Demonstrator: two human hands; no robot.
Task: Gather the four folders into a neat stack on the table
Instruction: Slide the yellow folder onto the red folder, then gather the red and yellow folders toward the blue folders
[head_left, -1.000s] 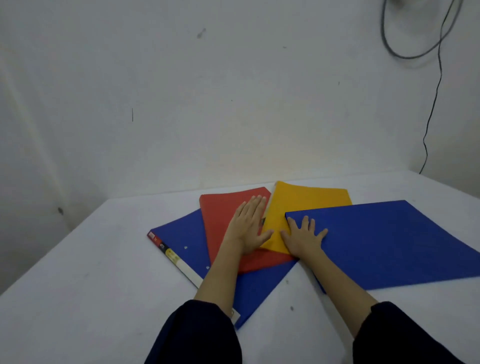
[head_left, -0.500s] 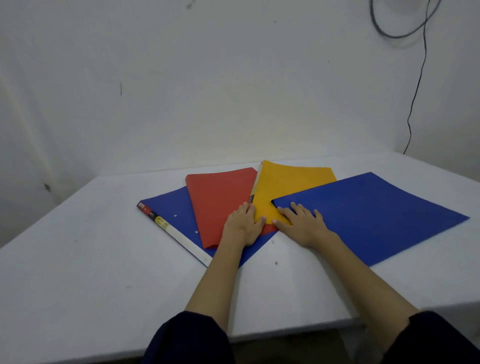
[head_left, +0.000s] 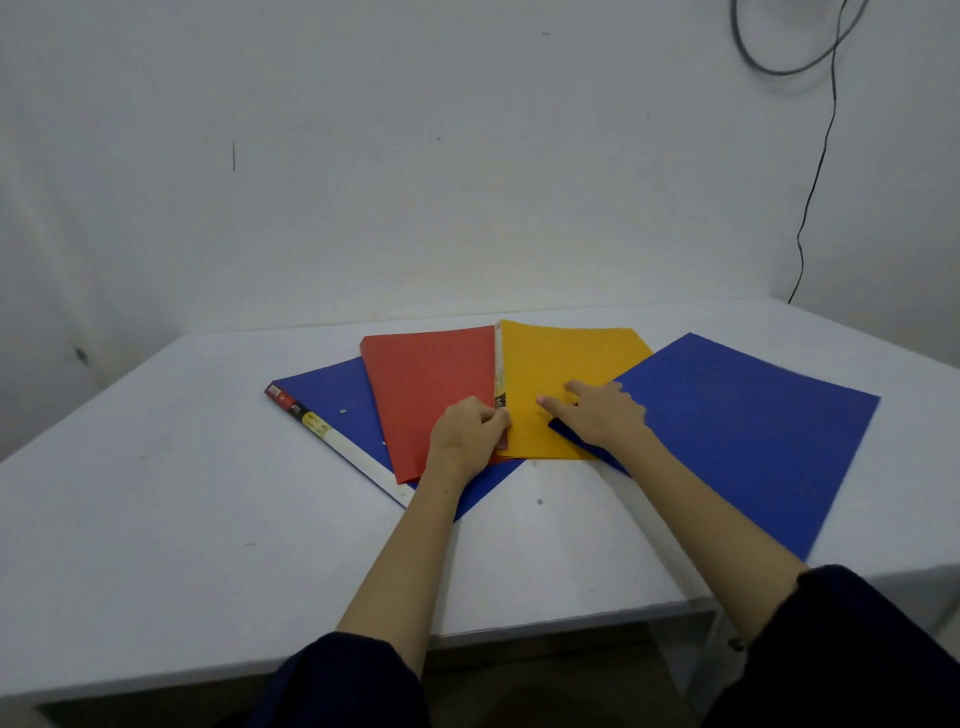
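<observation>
Four folders lie fanned on a white table against a wall where a black cable hangs: a spined blue folder lowest, then red, yellow and a second blue. Half a second earlier both hands lay flat at the near corners. Now the left hand curls its fingers onto the yellow folder's spine edge, while the right hand rests half-open, fingertips on yellow, over the second blue folder's corner.

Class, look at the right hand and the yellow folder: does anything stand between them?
Nothing visible does. The right hand already rests on the yellow folder, fingers spread, with its heel over the corner of the right blue folder, which overlaps the yellow one.
</observation>
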